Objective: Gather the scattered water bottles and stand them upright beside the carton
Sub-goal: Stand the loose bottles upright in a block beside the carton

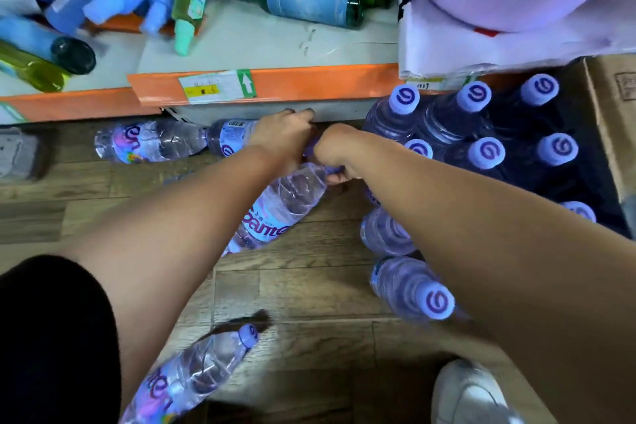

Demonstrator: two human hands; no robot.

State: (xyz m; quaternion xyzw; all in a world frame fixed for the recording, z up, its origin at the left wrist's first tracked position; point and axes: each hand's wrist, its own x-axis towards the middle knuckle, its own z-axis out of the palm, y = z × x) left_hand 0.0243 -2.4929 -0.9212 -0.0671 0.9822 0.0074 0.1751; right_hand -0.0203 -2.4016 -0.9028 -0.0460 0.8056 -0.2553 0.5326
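Your bare arms reach over a brown wood-plank floor [309,289] toward a white shelf with an orange front edge [309,83]. At right, a brown cardboard carton [612,120] shows one wall. Clear plastic water bottles with lilac caps [478,96] stand upright just left of it. Two more clear bottles lie on their sides, one below the shelf edge [148,143] and one by your left arm [192,375]. Your left hand [285,138] curls round a lying barcode-labelled bottle [230,139]. Your right hand [335,151] grips the neck of a tilted bottle [282,206].
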